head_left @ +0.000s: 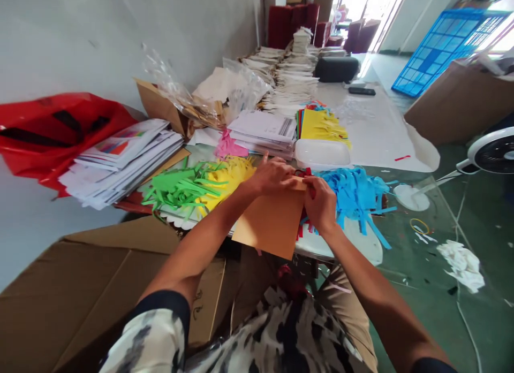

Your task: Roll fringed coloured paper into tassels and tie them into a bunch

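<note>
An orange-brown sheet of paper [269, 220] slants toward my lap over the table's near edge. My left hand [275, 174] lies across its top edge, thumb raised and fingers curled onto it. The upper right corner is pinched by my right hand [321, 203]. A narrow strip along the top looks folded; whether the piece is an envelope I cannot tell. Cut fringes of green paper [180, 185] and yellow paper [228, 180] lie left of it. Blue fringed paper [357, 191] lies beside my right hand, and some red strips are partly hidden under the paper and hand.
Behind my hands are a white plastic tray [322, 153], a stack of printed sheets [263, 128] and yellow fringed paper [323, 126]. A red bag [60, 129] and more papers [124, 159] stand left. Cardboard [72, 292] leans low left; a fan [496, 151] is at right.
</note>
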### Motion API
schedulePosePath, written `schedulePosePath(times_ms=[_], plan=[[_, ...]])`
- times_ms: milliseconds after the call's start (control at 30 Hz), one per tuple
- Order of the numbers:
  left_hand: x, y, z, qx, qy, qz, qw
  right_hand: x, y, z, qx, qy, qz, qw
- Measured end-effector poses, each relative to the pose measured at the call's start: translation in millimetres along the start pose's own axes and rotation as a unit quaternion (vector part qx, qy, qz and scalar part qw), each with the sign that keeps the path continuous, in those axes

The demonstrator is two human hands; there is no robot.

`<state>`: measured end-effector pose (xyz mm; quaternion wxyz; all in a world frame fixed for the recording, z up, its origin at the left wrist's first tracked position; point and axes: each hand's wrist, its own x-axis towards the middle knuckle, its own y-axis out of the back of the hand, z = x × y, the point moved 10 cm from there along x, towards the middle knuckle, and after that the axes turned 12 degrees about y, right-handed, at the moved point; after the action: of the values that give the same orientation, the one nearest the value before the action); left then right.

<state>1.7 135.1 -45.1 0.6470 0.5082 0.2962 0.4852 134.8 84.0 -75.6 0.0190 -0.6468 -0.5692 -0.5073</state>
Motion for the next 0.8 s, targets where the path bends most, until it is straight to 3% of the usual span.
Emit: schedulePosePath(times_ms=[67, 233, 467, 633, 800], plan=[[2, -4, -2, -0.042, -0.010, -0.012, 0.999, -2, 11, -5, 0.036, 0.017, 0.017, 0.999], [-13, 17, 2, -0.195, -0.033, -0.003, 0.980, -1, 41, -17, 0.105, 0.039, 0.038, 0.993], [-33, 39, 52, -0.254, -0.104, -0.058, 0.960, 8, 73, -45, 0.041, 0.064, 0.030, 0.997], [-36, 39, 61, -0.283, -0.087, -0.078, 0.952, -6, 92, -69, -0.112, 0.160, 0.059, 0.979], [-41, 34, 66, -0.334, -0.056, -0.120, 0.933, -14, 100, -68, -0.159, 0.148, 0.078, 0.973]])
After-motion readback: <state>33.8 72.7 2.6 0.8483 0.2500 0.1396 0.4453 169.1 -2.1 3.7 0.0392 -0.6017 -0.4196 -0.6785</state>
